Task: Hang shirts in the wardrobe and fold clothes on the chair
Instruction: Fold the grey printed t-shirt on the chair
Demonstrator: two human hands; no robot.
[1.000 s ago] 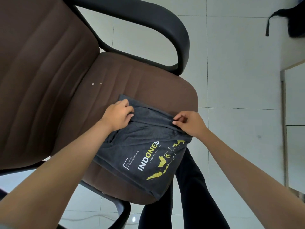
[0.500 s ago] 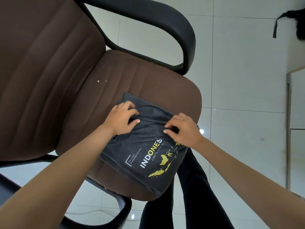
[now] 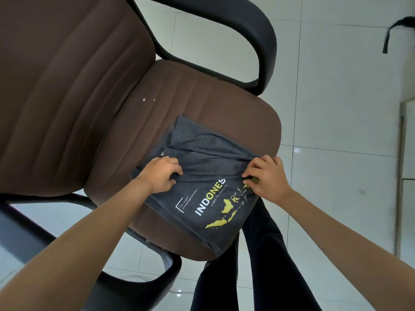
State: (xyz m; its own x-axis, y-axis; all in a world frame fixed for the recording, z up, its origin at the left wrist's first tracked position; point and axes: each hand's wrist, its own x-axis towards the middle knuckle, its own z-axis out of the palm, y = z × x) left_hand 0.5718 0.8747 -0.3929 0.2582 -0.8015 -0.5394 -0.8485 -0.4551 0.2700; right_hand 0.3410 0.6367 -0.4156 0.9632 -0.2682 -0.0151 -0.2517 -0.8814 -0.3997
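Note:
A dark grey T-shirt [image 3: 202, 158] with white and yellow "INDONES" print and yellow island shapes lies partly folded on the brown seat of an office chair [image 3: 202, 95]. My left hand [image 3: 160, 173] grips a fold of the shirt at its left side, fingers curled into the cloth. My right hand [image 3: 267, 176] pinches the same fold at the right side, close to the seat's edge. The fold runs between both hands, across the shirt just above the print.
The chair has a tall brown backrest [image 3: 67, 86] at left and black armrests [image 3: 258, 34] at the far side and near left. My black-trousered legs [image 3: 262, 254] stand by the seat's front. White floor tiles surround it; a black strap [image 3: 390, 32] lies at top right.
Both hands have slid toward me along the shirt, drawing the fold down nearer the print. The right hand moved back out to the shirt's right edge. The view shifted slightly.

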